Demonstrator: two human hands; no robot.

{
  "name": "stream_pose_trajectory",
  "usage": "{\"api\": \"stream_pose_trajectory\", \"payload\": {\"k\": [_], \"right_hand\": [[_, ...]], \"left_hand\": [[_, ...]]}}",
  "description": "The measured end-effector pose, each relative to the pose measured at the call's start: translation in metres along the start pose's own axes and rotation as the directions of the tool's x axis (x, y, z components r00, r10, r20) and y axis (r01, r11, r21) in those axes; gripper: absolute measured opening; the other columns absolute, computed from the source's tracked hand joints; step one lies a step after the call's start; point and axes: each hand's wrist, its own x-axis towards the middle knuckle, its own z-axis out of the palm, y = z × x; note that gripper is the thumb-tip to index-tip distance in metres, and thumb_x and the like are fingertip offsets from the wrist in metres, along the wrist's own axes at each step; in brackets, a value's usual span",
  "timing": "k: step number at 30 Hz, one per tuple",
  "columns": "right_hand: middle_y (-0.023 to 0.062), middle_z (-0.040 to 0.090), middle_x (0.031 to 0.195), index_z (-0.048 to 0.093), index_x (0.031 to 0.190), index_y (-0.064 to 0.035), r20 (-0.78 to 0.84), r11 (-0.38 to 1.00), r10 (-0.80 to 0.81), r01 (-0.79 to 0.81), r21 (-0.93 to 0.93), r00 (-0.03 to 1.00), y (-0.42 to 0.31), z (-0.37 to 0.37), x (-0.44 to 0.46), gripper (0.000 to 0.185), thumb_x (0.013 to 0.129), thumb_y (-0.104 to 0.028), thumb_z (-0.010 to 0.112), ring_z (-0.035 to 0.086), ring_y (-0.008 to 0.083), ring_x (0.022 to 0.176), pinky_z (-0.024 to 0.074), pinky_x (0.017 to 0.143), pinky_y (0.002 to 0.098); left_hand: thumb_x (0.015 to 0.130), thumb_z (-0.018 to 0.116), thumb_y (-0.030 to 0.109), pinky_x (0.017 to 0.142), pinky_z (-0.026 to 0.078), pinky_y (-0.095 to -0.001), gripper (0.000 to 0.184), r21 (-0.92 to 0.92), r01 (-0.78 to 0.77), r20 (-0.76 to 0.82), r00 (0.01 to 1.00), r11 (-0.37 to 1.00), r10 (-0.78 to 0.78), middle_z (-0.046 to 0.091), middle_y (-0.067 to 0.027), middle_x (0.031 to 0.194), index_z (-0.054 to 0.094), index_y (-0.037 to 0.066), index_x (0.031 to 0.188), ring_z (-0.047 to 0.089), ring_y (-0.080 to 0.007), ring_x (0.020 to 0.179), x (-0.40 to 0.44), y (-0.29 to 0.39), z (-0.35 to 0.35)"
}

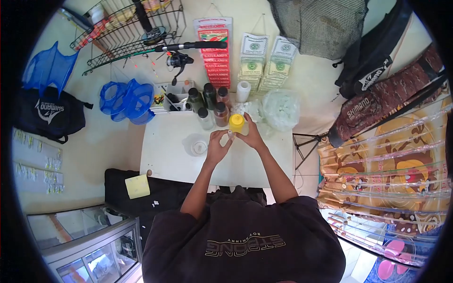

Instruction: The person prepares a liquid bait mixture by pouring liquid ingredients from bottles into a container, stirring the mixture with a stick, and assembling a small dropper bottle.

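Observation:
My right hand (253, 137) is closed around a small container with a yellow lid (237, 121), above the white table (264, 165). Beside it, my left hand (218, 147) pinches a small whitish object (230, 134) between thumb and fingertips; its kind is too small to make out. Both hands nearly meet at the front of the yellow lid. Just behind them stand several dark-capped bottles, among them a clear one (205, 120) and one with reddish-brown contents (221, 114). A transparent round container (199, 147) sits on the table to the left of my left hand.
A white bottle (243, 92) and a bulging clear plastic bag (281, 111) stand at the back right. At the back left is a compartmented organizer (177, 96). A fishing rod with a reel (179, 61) hangs on the wall, and a tripod (306, 148) stands right of the table.

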Motion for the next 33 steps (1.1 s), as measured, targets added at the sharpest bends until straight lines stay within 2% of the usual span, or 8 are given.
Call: {"api": "stream_pose_trajectory", "payload": {"k": [3, 7, 9, 14, 16, 20, 23, 33], "right_hand": [[0.0189, 0.055, 0.131, 0.039, 0.141, -0.0025, -0.014, 0.973, 0.008, -0.004, 0.23, 1.0, -0.007, 0.015, 0.008, 0.086, 0.07, -0.018, 0.084, 0.048, 0.0358, 0.126, 0.0391, 0.106, 0.0424], [0.0174, 0.059, 0.121, 0.049, 0.133, -0.0035, -0.081, 0.986, 0.041, -0.028, 0.166, 0.996, -0.029, 0.015, 0.009, 0.075, 0.068, -0.013, 0.083, 0.057, 0.0355, 0.112, 0.0458, 0.097, 0.0406], [0.0163, 0.06, 0.111, 0.056, 0.126, -0.006, -0.239, 0.985, -0.175, 0.173, -0.029, 0.955, -0.042, 0.01, 0.011, 0.067, 0.065, -0.01, 0.082, 0.058, 0.0353, 0.103, 0.0473, 0.091, 0.041], [0.0125, 0.058, 0.113, 0.061, 0.122, -0.0115, -0.201, 0.927, -0.278, 0.208, -0.312, 0.939, -0.07, -0.027, 0.015, 0.064, 0.062, -0.01, 0.08, 0.053, 0.03, 0.112, 0.0376, 0.102, 0.0455], [0.0097, 0.058, 0.119, 0.062, 0.122, -0.0146, -0.089, 0.73, -0.462, 0.321, -0.603, 0.883, -0.08, -0.041, 0.023, 0.06, 0.064, -0.01, 0.078, 0.052, 0.0279, 0.117, 0.0339, 0.106, 0.047], [0.0033, 0.059, 0.125, 0.063, 0.12, -0.0206, -0.017, 0.548, -0.528, 0.326, -0.771, 0.849, -0.095, -0.054, 0.03, 0.047, 0.076, -0.005, 0.068, 0.051, 0.025, 0.125, 0.0331, 0.108, 0.0471], [0.0024, 0.06, 0.124, 0.064, 0.119, -0.0222, 0.002, 0.491, -0.573, 0.345, -0.8, 0.819, -0.1, -0.058, 0.033, 0.043, 0.081, -0.003, 0.063, 0.051, 0.0235, 0.126, 0.0328, 0.108, 0.0478], [-0.0007, 0.06, 0.125, 0.065, 0.119, -0.0274, 0.078, 0.382, -0.637, 0.402, -0.832, 0.767, -0.112, -0.066, 0.037, 0.047, 0.08, -0.003, 0.062, 0.052, 0.0208, 0.124, 0.0318, 0.109, 0.0456]], "left_hand": [[0.081, 0.074, 0.015, 0.096, 0.044, -0.0406, 0.033, -0.081, 0.066, -0.009, 0.998, 0.995, -0.067, 0.067, -0.0115, 0.107, 0.065, 0.006, 0.111, 0.055, -0.0305, 0.109, 0.005, -0.011, -0.012], [0.081, 0.074, 0.015, 0.092, 0.047, -0.0384, 0.035, -0.028, 0.036, -0.02, 0.999, 0.999, -0.037, 0.066, -0.0116, 0.11, 0.065, 0.006, 0.114, 0.056, -0.0287, 0.108, 0.012, -0.015, -0.03], [0.082, 0.073, 0.014, 0.087, 0.05, -0.0364, 0.035, 0.005, 0.022, -0.015, 1.0, 1.0, -0.022, 0.065, -0.0118, 0.114, 0.065, 0.006, 0.116, 0.055, -0.0273, 0.109, 0.015, -0.018, -0.037], [0.082, 0.074, 0.015, 0.087, 0.05, -0.0358, 0.035, 0.022, -0.022, 0.002, 1.0, 1.0, 0.022, 0.065, -0.0104, 0.113, 0.065, 0.006, 0.114, 0.055, -0.027, 0.108, 0.022, -0.024, -0.044], [0.082, 0.074, 0.014, 0.087, 0.05, -0.036, 0.034, 0.007, -0.041, 0.001, 0.999, 0.999, 0.041, 0.065, -0.0103, 0.113, 0.065, 0.006, 0.114, 0.055, -0.0271, 0.108, 0.025, -0.023, -0.044], [0.082, 0.074, 0.014, 0.087, 0.05, -0.036, 0.033, -0.021, -0.063, 0.0, 0.998, 0.998, 0.063, 0.065, -0.0101, 0.112, 0.065, 0.007, 0.113, 0.055, -0.0271, 0.108, 0.03, -0.016, -0.043], [0.079, 0.075, 0.014, 0.094, 0.044, -0.0388, 0.035, -0.085, -0.08, -0.022, 0.997, 0.993, 0.078, 0.065, -0.0095, 0.095, 0.066, 0.007, 0.112, 0.055, -0.0288, 0.102, 0.034, -0.01, -0.041], [0.079, 0.075, 0.014, 0.094, 0.045, -0.0376, 0.035, -0.056, -0.166, -0.045, 0.986, 0.985, 0.163, 0.064, -0.0111, 0.101, 0.066, 0.006, 0.112, 0.055, -0.0287, 0.103, 0.041, -0.006, -0.038]]}}
